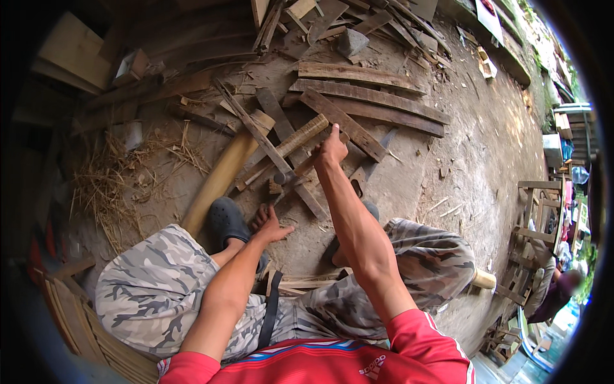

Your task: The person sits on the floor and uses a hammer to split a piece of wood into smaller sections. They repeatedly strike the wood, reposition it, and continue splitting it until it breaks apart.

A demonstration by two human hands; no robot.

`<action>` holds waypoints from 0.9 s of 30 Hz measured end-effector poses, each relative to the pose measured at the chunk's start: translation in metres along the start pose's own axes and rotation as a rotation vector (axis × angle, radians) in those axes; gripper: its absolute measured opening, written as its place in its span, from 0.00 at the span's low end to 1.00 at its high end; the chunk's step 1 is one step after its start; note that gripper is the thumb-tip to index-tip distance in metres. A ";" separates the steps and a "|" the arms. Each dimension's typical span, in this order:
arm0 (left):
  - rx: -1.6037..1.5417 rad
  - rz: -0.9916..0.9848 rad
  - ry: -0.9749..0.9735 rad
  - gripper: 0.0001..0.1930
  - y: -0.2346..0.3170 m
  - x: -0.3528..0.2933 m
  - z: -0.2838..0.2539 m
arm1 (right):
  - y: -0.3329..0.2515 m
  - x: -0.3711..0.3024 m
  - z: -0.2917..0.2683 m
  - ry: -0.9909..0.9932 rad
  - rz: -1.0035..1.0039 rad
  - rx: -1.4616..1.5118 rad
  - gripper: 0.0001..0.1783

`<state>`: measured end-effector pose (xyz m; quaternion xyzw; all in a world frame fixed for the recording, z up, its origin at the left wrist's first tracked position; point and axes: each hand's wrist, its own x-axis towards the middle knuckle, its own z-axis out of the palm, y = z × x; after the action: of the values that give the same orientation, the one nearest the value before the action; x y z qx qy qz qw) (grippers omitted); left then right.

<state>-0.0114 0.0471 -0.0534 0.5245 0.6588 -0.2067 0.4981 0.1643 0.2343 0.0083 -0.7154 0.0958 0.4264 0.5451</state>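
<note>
Dirt ground (473, 147), scattered planks (368, 102), straw (109, 185)

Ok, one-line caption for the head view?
Seated person's right hand grips a wooden strip over scattered planks; left hand reaches toward a hammer.

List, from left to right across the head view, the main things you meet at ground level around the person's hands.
Pile of straw → pale bamboo pole → black clog → left hand → right hand → long curved planks → wooden chair frames.
</note>
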 end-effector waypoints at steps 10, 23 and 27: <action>-0.060 0.081 0.038 0.66 -0.015 0.007 0.003 | 0.011 -0.032 -0.011 -0.170 -0.299 -0.102 0.24; -0.031 0.159 0.080 0.64 -0.020 0.012 0.008 | 0.007 -0.016 0.014 -0.495 -0.468 -0.509 0.27; 0.038 0.182 0.159 0.64 -0.021 0.012 0.013 | 0.010 -0.032 0.004 -0.565 -0.543 -0.518 0.28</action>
<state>-0.0241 0.0348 -0.0742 0.6064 0.6417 -0.1310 0.4510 0.1366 0.2232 0.0236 -0.6829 -0.3566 0.4562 0.4454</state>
